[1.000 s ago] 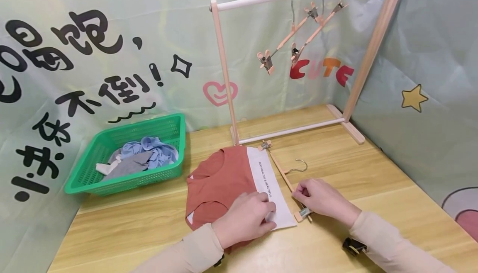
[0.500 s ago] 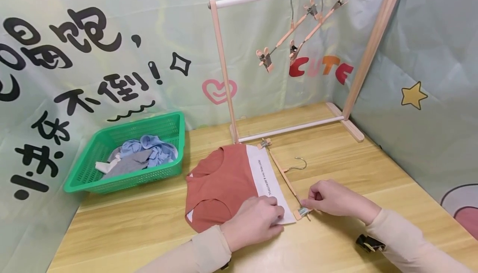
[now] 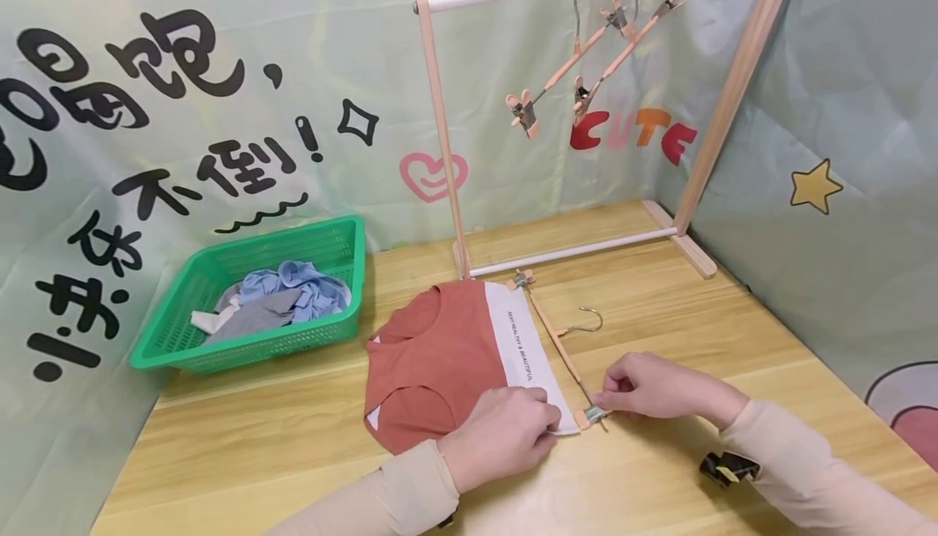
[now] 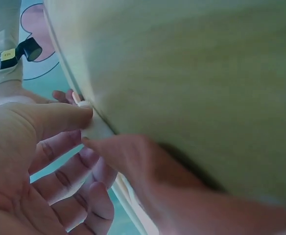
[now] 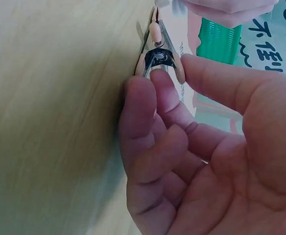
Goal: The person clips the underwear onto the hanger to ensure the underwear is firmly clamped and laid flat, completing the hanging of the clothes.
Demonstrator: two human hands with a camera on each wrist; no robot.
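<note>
Rust-red briefs [image 3: 432, 357] with a white printed waistband [image 3: 519, 340] lie flat on the table. My left hand [image 3: 506, 434] pinches the waistband's near corner between thumb and fingers; the left wrist view shows the cloth edge lifted there. A clip hanger [image 3: 560, 349] lies alongside the waistband, hook pointing right. My right hand [image 3: 652, 385] pinches the handles of its near metal clip [image 5: 158, 58] between thumb and fingers. That clip is right at the waistband corner; whether cloth is between its jaws I cannot tell. The far clip [image 3: 522, 278] sits at the waistband's far corner.
A green basket [image 3: 249, 353] holding blue, grey and white cloths [image 3: 282, 300] stands at the back left. Behind the briefs rises a wooden rack [image 3: 440, 125], with two clip hangers [image 3: 579, 55] on its white rail. Printed fabric walls enclose the table [image 3: 293, 414].
My left hand has slid right to the waistband's near corner. From the hanger's bar, my right hand has shifted to the near clip's handles. The near corner and clip are now closer together.
</note>
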